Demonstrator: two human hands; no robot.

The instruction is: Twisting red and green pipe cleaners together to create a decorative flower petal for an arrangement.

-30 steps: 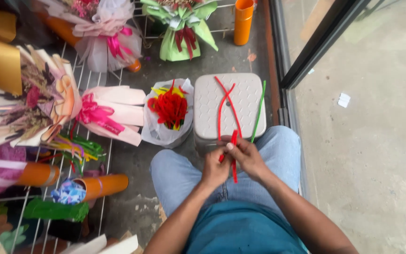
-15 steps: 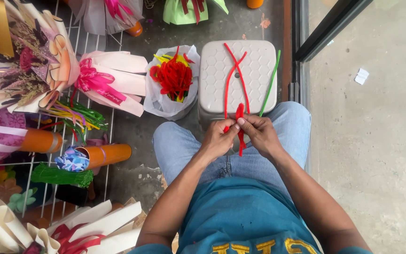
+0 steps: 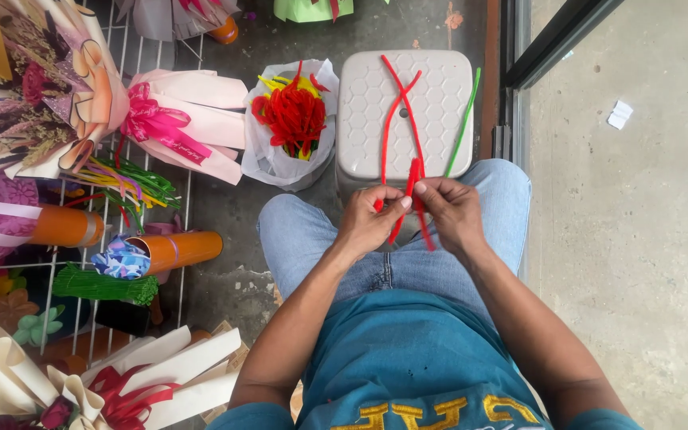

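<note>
Over the lap, the left hand (image 3: 369,221) and right hand (image 3: 454,211) both pinch a red pipe cleaner (image 3: 412,191), fingertips meeting around its folded middle. At twelve o'clock from the hands, more red stems (image 3: 398,103) and a green one (image 3: 463,119) lie across a pale plastic stool (image 3: 360,119). A twist pulled too hard could kink the wire; a loose pinch could drop it between the knees.

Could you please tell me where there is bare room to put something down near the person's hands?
Free: the concrete floor right of the door track. The stool top has bare edges beside the red stems. Crowded: the wire rack with bouquets on the left.
</note>
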